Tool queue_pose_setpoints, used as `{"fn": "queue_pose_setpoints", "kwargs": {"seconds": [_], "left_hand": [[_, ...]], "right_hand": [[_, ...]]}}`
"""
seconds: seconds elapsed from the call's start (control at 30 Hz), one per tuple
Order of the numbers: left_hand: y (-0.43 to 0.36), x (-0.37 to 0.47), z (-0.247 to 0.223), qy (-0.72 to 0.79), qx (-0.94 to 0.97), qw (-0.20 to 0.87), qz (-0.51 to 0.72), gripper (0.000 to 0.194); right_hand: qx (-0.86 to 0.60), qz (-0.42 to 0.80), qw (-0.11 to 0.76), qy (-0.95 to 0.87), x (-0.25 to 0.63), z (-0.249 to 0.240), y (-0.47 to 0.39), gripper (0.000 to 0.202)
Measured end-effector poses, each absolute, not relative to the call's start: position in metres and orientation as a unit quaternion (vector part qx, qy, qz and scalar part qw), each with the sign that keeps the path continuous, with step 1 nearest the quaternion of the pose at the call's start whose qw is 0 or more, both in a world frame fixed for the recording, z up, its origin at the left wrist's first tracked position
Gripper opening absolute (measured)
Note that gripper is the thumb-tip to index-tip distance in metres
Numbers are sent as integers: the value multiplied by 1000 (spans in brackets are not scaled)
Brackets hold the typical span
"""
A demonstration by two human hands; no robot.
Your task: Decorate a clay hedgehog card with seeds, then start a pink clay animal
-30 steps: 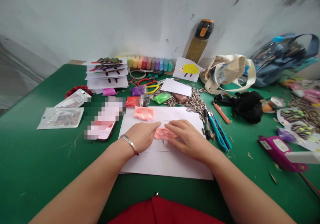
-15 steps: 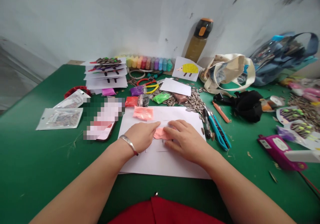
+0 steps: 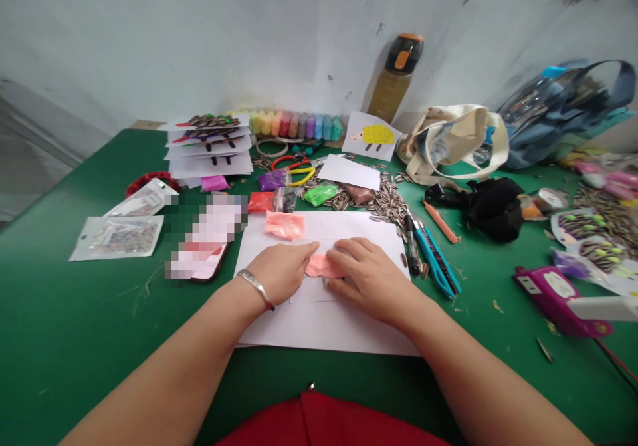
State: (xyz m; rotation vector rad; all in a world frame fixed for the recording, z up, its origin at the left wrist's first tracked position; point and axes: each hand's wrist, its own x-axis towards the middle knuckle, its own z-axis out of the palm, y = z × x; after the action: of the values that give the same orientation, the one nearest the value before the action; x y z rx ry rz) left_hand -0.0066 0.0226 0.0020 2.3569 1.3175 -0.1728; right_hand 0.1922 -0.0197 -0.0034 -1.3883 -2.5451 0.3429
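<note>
A flattened piece of pink modelling clay [image 3: 321, 266] lies on white paper [image 3: 279, 330] in front of me. My left hand [image 3: 282, 273], with a silver bracelet at its wrist, is closed at the clay's left end; its thumb side reaches along the upper edge and the other fingertips are hidden. From the right, my right hand [image 3: 366, 276] has its fingers bent over the clay's other end, fingertips pressing on it. A small clear bit of wrapper seems to show just below the clay. Above my hands sits a packet of pink clay [image 3: 285, 225] on the paper's edge.
Sunflower seeds [image 3: 389, 200] and clay packets [image 3: 321, 194] lie behind the paper. A blue utility knife [image 3: 438, 263] and black marker [image 3: 412, 246] flank its right side, a phone [image 3: 212, 240] its left. Farther right are a purple glue gun [image 3: 558, 300] and black pouch [image 3: 496, 210].
My hands and the clay stay nearly as they were. The whole view has shifted very slightly.
</note>
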Motion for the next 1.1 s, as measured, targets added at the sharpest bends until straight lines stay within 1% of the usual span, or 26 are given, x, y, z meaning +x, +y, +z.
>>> {"fn": "queue_pose_setpoints", "kwargs": {"seconds": [0.23, 0.4, 0.53, 0.73, 0.9, 1.1], "left_hand": [[21, -8, 1, 474, 851, 218, -57, 48], [21, -8, 1, 471, 853, 218, -52, 47], [21, -7, 1, 474, 851, 219, -52, 47], [21, -6, 2, 475, 851, 218, -56, 47], [21, -7, 3, 475, 851, 218, -60, 48], [21, -6, 3, 477, 849, 219, -62, 47]], "right_hand": [[-463, 141, 130, -866, 197, -1, -19, 29], [-444, 148, 149, -871, 201, 0, -21, 38], [-450, 126, 124, -876, 198, -2, -22, 32], [-455, 107, 114, -877, 196, -1, -21, 27], [-450, 99, 117, -880, 198, 0, -21, 26], [-450, 96, 94, -883, 202, 0, -19, 30]]}}
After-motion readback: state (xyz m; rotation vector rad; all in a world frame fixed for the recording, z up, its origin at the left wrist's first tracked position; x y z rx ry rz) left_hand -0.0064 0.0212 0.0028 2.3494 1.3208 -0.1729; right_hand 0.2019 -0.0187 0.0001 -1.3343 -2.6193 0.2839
